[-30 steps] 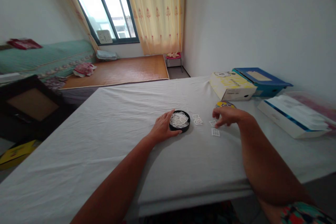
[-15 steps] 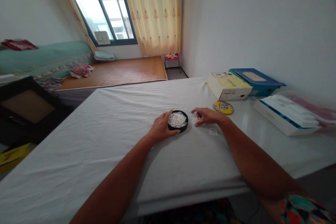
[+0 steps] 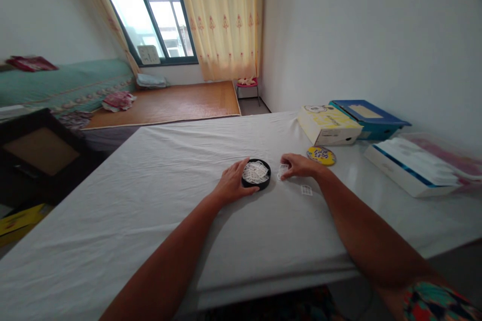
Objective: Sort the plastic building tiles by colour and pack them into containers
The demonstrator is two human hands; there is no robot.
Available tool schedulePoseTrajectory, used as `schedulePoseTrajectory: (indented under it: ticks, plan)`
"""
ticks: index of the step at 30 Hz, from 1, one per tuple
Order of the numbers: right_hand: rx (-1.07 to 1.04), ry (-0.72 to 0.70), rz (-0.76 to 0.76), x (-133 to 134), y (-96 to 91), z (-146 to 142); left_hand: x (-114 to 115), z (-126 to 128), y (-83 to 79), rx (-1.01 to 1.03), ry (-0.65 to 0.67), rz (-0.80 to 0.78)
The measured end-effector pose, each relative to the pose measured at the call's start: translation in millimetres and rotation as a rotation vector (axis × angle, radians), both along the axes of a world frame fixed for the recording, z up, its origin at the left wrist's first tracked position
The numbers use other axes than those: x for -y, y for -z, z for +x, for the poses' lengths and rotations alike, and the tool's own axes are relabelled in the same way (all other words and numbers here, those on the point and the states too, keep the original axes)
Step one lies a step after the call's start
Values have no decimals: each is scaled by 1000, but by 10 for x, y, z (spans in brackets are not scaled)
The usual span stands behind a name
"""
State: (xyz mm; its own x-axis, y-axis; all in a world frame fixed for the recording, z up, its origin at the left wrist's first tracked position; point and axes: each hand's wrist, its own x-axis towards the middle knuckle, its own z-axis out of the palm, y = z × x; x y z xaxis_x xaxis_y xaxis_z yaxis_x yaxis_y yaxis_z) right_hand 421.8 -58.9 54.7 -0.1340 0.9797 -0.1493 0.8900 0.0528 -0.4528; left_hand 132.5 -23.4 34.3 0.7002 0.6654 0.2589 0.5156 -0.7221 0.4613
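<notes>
My left hand (image 3: 234, 182) is curled round the left side of a round black container (image 3: 264, 184), its thumb along the near rim. Inside the container lies a heap of small flat white lattice pieces (image 3: 256, 172). To the right of it, my right hand (image 3: 297, 166) has its thumb and fingers closed on a white lattice piece (image 3: 282, 172) just above or on the cloth. I cannot tell whether it is one piece or more. A separate white lattice piece (image 3: 307, 190) lies flat on the cloth, below my right wrist.
A white cloth (image 3: 158, 230) covers the table. On the right stand a yellow and white box (image 3: 331, 128), a blue box (image 3: 376, 115) and a white box of tissues (image 3: 412, 168). A round yellow disc (image 3: 321, 156) lies behind my right wrist. Beyond the table is a bed (image 3: 181, 103).
My right hand has shifted slightly right, away from the black container, with its fingers drawn closer together on the white lattice piece. My left hand still holds the container.
</notes>
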Motion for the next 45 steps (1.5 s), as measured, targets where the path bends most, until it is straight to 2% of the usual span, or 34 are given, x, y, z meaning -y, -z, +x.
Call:
schedulePoseTrajectory:
  ticks: [5, 9, 12, 14, 16, 18, 22, 24, 27, 32, 39, 42, 45]
  plan:
    - [-7, -5, 108, -7, -41, 0, 6, -5, -2, -5, 3, 1]
    - [-257, 113, 319, 10, -101, -184, 10, -3, -12, -8, 6, 0]
    - [-430, 75, 380, 18, -119, -453, 7, -2, -9, -6, 8, -1]
    - [-415, 38, 437, 15, -121, -561, 4, -2, -6, -4, 2, 3]
    - [-305, 69, 495, 15, -124, -532, 6, -3, -8, -7, -3, 4]
    - [-172, 91, 432, 26, -126, -380, 10, -3, -14, -10, 0, -1]
    - [-16, -68, 17, 82, -124, -53, 16, 0, -24, -13, 0, -14]
    - [21, -112, -77, 110, -123, -8, 13, 1, -18, -10, -3, -11]
    - [24, -132, -124, 121, -117, -53, 6, 1, 0, -3, 0, -1]
    - [17, -115, -73, 102, -129, -35, 1, 0, 19, -2, 3, 9]
    - [-171, -321, -248, 270, -286, 324, 0, -9, -3, -17, 5, -11]
    - [-170, -274, -312, 285, -277, 364, 1, -14, -5, -17, 7, -13]
    - [-152, -247, -308, 253, -285, 310, 4, -16, -1, -16, 1, -11]
